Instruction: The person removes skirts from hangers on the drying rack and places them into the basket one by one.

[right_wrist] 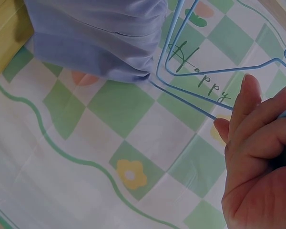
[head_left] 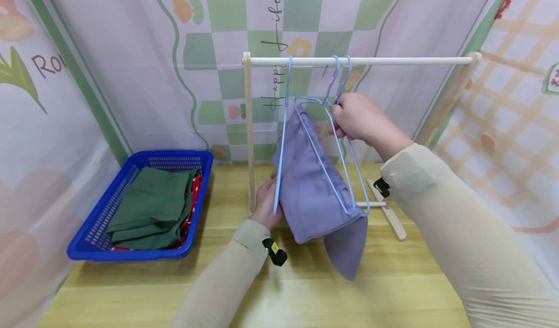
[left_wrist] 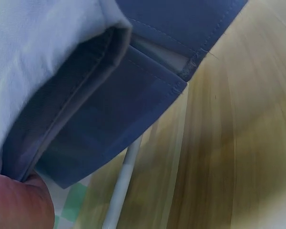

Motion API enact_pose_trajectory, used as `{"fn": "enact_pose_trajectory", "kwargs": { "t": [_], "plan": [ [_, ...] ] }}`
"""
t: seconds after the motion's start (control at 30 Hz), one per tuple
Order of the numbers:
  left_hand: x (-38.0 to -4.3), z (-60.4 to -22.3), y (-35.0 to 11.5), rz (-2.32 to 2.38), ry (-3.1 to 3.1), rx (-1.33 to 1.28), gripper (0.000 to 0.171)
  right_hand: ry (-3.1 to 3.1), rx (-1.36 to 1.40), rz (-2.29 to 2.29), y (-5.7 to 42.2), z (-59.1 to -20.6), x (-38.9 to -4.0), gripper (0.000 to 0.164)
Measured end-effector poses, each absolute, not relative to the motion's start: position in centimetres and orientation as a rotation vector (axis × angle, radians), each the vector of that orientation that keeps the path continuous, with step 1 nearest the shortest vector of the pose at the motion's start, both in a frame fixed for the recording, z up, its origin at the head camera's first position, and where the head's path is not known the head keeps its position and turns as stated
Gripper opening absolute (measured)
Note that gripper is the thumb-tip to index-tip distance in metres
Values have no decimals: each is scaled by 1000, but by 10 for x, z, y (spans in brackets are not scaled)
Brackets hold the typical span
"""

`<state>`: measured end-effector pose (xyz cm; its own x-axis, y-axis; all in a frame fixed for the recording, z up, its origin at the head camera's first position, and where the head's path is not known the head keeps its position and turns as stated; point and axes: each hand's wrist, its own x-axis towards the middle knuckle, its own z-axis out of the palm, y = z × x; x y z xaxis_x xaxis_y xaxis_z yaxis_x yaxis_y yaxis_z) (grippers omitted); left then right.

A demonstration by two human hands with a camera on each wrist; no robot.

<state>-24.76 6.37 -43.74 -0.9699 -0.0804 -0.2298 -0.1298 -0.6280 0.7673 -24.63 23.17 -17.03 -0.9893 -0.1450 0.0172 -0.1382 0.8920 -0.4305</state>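
A purple cloth garment (head_left: 312, 197) with stitched hems hangs through a light blue wire hanger (head_left: 320, 155) on the rack. My left hand (head_left: 265, 204) pinches the garment's left edge, partly hidden behind the leftmost blue hanger (head_left: 281, 148). In the left wrist view the thumb (left_wrist: 21, 202) lies against the purple fabric (left_wrist: 105, 105). My right hand (head_left: 360, 119) grips a blue hanger just below its hook; the fingers (right_wrist: 257, 129) curl around the wire in the right wrist view. Beyond them hangs the bunched end of the garment (right_wrist: 100, 43).
The rack's white rail (head_left: 402, 61) runs between wooden posts, the left post (head_left: 249, 139) close to my left hand. A blue plastic basket (head_left: 74, 248) at the left holds folded green cloth (head_left: 153, 206) over red cloth. A patterned curtain (head_left: 227, 90) hangs behind.
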Motion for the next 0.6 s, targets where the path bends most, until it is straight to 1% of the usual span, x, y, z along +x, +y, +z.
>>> {"fn": "enact_pose_trajectory", "kwargs": {
  "t": [0.1, 0.23, 0.47, 0.6],
  "plan": [
    [-247, -436, 64, 2798, 1317, -392, 11, 3038, -227, -687, 232, -170, -246, 36],
    [-245, -434, 64, 2809, 1271, -412, 10, 3030, -228, -694, 231, -170, -246, 36],
    [-243, -433, 61, 2767, 1199, -475, 16, 3021, -224, -714, 232, -170, -245, 36],
    [-241, -431, 60, 2722, 1220, -474, 25, 3027, -228, -719, 232, -170, -245, 35]
  ]
}}
